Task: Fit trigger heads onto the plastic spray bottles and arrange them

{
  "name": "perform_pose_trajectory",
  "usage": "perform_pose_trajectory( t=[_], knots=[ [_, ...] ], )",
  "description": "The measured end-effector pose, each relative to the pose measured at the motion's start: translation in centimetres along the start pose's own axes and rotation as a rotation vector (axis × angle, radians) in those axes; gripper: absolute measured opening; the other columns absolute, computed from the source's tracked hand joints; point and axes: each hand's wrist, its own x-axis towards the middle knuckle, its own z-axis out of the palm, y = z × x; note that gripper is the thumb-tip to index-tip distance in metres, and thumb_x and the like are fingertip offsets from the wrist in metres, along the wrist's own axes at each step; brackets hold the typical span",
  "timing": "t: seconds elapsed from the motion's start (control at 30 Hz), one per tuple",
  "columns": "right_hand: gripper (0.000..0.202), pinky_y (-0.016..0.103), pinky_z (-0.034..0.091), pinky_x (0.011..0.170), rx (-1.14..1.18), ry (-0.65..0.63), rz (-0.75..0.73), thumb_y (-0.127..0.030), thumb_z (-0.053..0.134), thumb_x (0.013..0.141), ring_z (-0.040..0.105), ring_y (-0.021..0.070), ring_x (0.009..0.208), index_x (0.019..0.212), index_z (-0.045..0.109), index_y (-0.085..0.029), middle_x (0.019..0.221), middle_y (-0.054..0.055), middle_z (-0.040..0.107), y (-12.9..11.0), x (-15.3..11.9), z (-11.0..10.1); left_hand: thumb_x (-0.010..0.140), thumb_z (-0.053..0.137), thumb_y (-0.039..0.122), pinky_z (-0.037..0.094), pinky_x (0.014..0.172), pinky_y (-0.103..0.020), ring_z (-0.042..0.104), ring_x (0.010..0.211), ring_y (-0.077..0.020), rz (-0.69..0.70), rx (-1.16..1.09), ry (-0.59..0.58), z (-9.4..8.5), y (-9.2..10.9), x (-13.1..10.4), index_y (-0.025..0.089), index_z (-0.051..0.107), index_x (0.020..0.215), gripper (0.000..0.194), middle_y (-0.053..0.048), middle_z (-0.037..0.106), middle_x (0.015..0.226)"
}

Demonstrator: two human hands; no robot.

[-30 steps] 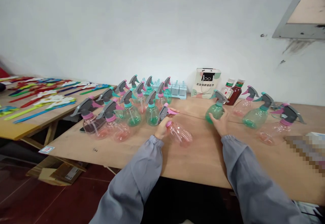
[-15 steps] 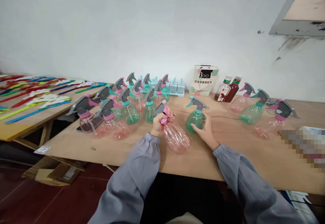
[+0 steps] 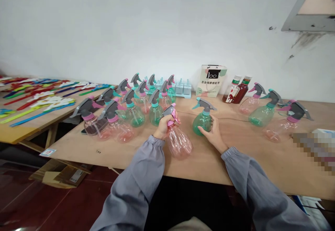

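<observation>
My left hand (image 3: pixel 165 124) is closed around the grey and pink trigger head of a clear pink spray bottle (image 3: pixel 180 143), whose body slants down to the right, toward me. Whether its base touches the table cannot be made out. My right hand (image 3: pixel 214 133) grips the right side of a green spray bottle (image 3: pixel 202 123) with a grey and teal head; it stands upright, thumb on the front. Just left of my left hand stands another green spray bottle (image 3: pixel 156 114), among several pink and green ones.
Three spray bottles, including a green one (image 3: pixel 261 114), stand at the right. Behind are a paper bag (image 3: pixel 210 81), two drink bottles (image 3: pixel 242 91) and light-blue moulds (image 3: pixel 183 89). Colourful flower-topped sticks (image 3: pixel 52 103) cover the left table. The front table edge (image 3: pixel 199 180) is near me.
The pink bottle's body has swung slightly left and hangs steeper in my left hand. My right hand stays on the green bottle. The view has shifted slightly.
</observation>
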Motion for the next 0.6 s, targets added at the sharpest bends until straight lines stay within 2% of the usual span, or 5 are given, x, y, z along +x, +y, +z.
perform_pose_trajectory(
  t=[0.13,0.2,0.33,0.5,0.6],
  knots=[
    [0.078,0.056,0.043,0.110,-0.004,-0.008,0.005,-0.052,0.075,0.076,0.050,0.0314,0.125,0.137,0.039,-0.019,0.133,0.015,0.047,0.0,0.0,-0.1,0.054,0.054,0.027,0.049,0.051,-0.027,0.072,0.088,-0.0281,0.009,-0.024,-0.018,0.3,0.2,0.1,0.020,0.054,0.071,0.019,-0.006,0.069,0.075],
    [0.077,0.056,0.043,0.110,-0.006,-0.014,0.003,-0.052,0.074,0.077,0.050,0.0311,0.126,0.138,0.039,-0.020,0.133,0.015,0.047,0.0,0.0,-0.1,0.053,0.054,0.027,0.047,0.048,-0.025,0.072,0.083,-0.0259,0.019,-0.048,-0.002,0.6,0.2,0.1,0.020,0.052,0.069,0.018,-0.005,0.066,0.071],
    [0.077,0.056,0.042,0.111,-0.008,-0.022,-0.028,-0.050,0.075,0.078,0.050,0.0315,0.127,0.139,0.039,-0.021,0.133,0.014,0.048,0.1,0.0,-0.3,0.052,0.056,0.026,0.048,0.051,-0.023,0.068,0.069,-0.0191,0.038,-0.139,0.092,0.8,0.5,0.0,0.020,0.048,0.062,0.014,0.000,0.056,0.057],
    [0.077,0.057,0.043,0.110,-0.014,-0.022,-0.038,-0.050,0.075,0.079,0.050,0.0322,0.128,0.140,0.039,-0.021,0.134,0.015,0.048,0.3,0.0,-0.3,0.050,0.060,0.025,0.043,0.051,-0.020,0.065,0.069,-0.0162,-0.040,-0.161,0.075,1.2,0.8,-0.3,0.017,0.060,0.073,0.024,-0.002,0.067,0.069],
    [0.078,0.057,0.043,0.110,-0.008,-0.025,-0.030,-0.051,0.075,0.079,0.050,0.0320,0.128,0.141,0.039,-0.022,0.134,0.015,0.047,0.5,-0.1,-0.2,0.049,0.061,0.025,0.043,0.051,-0.020,0.061,0.061,-0.0129,-0.067,-0.160,0.098,1.4,0.8,-0.3,0.017,0.061,0.072,0.024,-0.001,0.066,0.068]
  ],
)
